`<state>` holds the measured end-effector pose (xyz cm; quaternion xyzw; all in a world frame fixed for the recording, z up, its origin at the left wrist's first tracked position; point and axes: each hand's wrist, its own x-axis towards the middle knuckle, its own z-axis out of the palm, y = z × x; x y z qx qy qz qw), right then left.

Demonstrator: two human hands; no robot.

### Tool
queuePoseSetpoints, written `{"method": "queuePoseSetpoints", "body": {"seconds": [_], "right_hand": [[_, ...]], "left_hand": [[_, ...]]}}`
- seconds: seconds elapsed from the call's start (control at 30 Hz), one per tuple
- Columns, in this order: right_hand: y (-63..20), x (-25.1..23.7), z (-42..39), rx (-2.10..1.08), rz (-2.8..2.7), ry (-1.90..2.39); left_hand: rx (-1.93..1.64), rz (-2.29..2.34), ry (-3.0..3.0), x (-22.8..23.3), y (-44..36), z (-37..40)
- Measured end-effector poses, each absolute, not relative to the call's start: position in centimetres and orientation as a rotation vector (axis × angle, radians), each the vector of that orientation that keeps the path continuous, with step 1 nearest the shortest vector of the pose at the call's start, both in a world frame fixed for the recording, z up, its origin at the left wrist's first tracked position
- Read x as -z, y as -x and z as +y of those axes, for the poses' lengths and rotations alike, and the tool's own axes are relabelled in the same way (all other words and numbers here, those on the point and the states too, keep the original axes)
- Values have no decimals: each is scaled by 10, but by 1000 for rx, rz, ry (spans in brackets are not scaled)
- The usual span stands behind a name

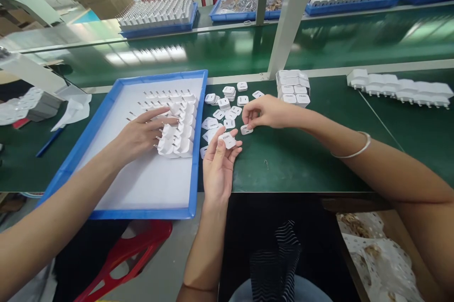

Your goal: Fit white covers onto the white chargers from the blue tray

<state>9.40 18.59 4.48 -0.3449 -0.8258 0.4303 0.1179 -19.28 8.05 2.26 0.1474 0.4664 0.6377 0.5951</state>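
Observation:
My left hand (220,164) is palm up with its fingers curled, pinching a small white plastic cover (227,140) with dark print on its face. Close to its right, my right hand (264,111) points down, thumb and fingers closed on the edge of another white cover with a slot (246,129), at the table top. Several more loose white covers (224,103) lie scattered and in small stacks just beyond my hands. A co-worker's hand (142,134) reaches from the left onto white plug housings with metal pins (177,143) in a blue-rimmed tray (201,117).
A block of stacked white housings (292,88) stands behind my right hand. A row of white housings (400,88) lies at the far right of the green table (312,160). A pale post (292,13) rises behind. Filled blue trays (159,30) line the far shelf.

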Motion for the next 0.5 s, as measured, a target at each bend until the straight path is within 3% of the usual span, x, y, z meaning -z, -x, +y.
{"method": "queuePoseSetpoints", "body": {"seconds": [0.23, 0.5], "right_hand": [[-93, -66, 161, -1542, -2105, 702], [-71, -38, 154, -1082, -2091, 856]], "left_hand": [[-1481, 941, -457, 24, 66, 39], [-1608, 848, -288, 27, 76, 43]]}}
